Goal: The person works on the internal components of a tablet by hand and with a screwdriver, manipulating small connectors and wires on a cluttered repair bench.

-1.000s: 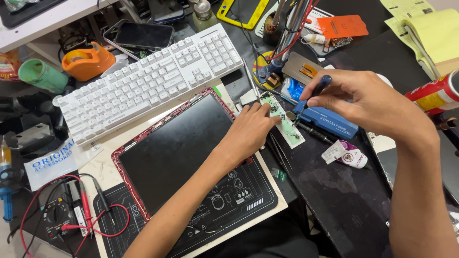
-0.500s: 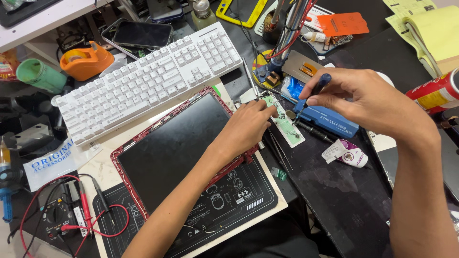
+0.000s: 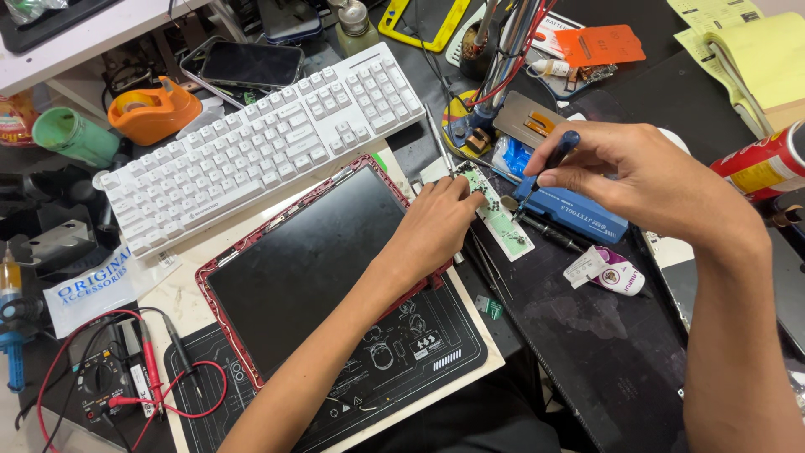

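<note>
Your left hand (image 3: 436,231) rests flat over right edge of red-framed tablet (image 3: 310,268), fingers (image 3: 457,189) stretched, tips pressing near end of narrow green circuit strip (image 3: 496,214); nothing gripped. Your right hand (image 3: 646,180) at 2 o'clock, fingers pinched round dark-handled screwdriver (image 3: 549,161), tip down on strip. Strip lies on dark mat of worktop (image 3: 587,335), just right of tablet. Blue tool case (image 3: 570,216) just beyond strip. White keyboard (image 3: 260,147) at 11 o'clock. Multimeter (image 3: 105,377) at 8 o'clock.
</note>
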